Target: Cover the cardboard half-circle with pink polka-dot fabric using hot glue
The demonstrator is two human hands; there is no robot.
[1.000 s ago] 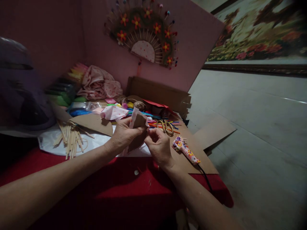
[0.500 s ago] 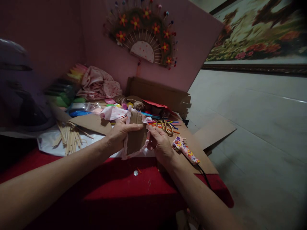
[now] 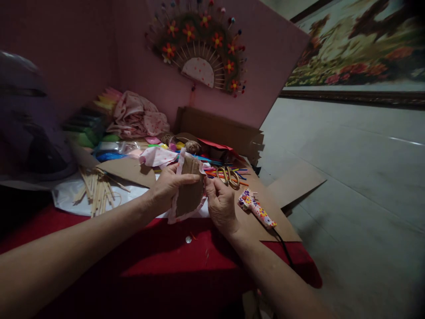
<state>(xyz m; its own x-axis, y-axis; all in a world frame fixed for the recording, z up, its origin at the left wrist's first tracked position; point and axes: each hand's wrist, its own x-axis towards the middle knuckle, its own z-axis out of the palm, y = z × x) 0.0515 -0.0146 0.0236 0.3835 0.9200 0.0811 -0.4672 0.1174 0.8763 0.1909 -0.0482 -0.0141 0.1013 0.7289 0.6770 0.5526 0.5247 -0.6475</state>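
Between my hands is a small cardboard piece (image 3: pixel 190 197) with pink-and-white fabric folded round its edges, its brown side facing me. My left hand (image 3: pixel 168 186) grips it from the left, the thumb lying across the cardboard and the fingers behind. At the right edge, the fingertips of my right hand (image 3: pixel 219 201) pinch the fabric border; its other fingers are curled in. Gold-handled scissors (image 3: pixel 228 177) lie just beyond my right hand. A flower-patterned glue gun (image 3: pixel 257 209) rests on a cardboard sheet (image 3: pixel 282 221) to the right.
Wooden sticks (image 3: pixel 98 192) and a curved cardboard piece (image 3: pixel 129 171) lie at the left. Behind are crumpled pink fabric (image 3: pixel 137 116), twine balls (image 3: pixel 191 147) and coloured stems. A flowered fan (image 3: pixel 198 71) hangs above. A small round disc (image 3: pixel 188 239) lies on the red cloth (image 3: pixel 156 252).
My right hand has turned, its fingers curling further at the cardboard's right edge. My left hand keeps its hold, and the piece has shifted very slightly.
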